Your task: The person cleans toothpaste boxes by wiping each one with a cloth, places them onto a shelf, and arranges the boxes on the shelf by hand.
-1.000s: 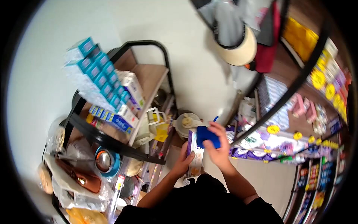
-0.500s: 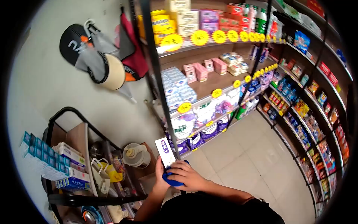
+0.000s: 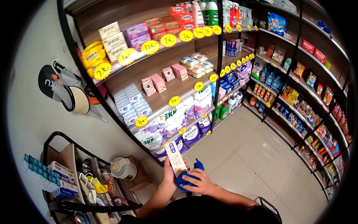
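— Holding what, in the head view, is the L hand (image 3: 167, 178)?
— A long white box (image 3: 174, 156). It's up in front of the tummy, w/ the far end pointing away. The hand goes under & round it, prob. so it can't slip.
— Are those fingers spread?
— A bit of finger shows by the box's R edge. Can't tell abt the rest, b/c the box hides them.
— And the R hand (image 3: 201, 183)?
— It's got a blue cloth (image 3: 184, 179) bunched at the box's near end. Its fingers curl over the cloth w/ small gaps btwn them, prob. to hold it snug on the box. Can't tell where the thumb is. One bit of cloth sticks up past the hand.
— Why so many yellow tags (image 3: 168, 40)?
— They're on the shelf edges, prob. so ppl see the nos. fast.
— What abt the big bags (image 3: 174, 118)?
— They're down low, maybe b/c they're heavy. Small pink boxes (image 3: 158, 83) stand a shelf up, prob. so they're easy to grab.
— And the black cap (image 3: 46, 81)?
— It hangs on the wall, prob. to save room.
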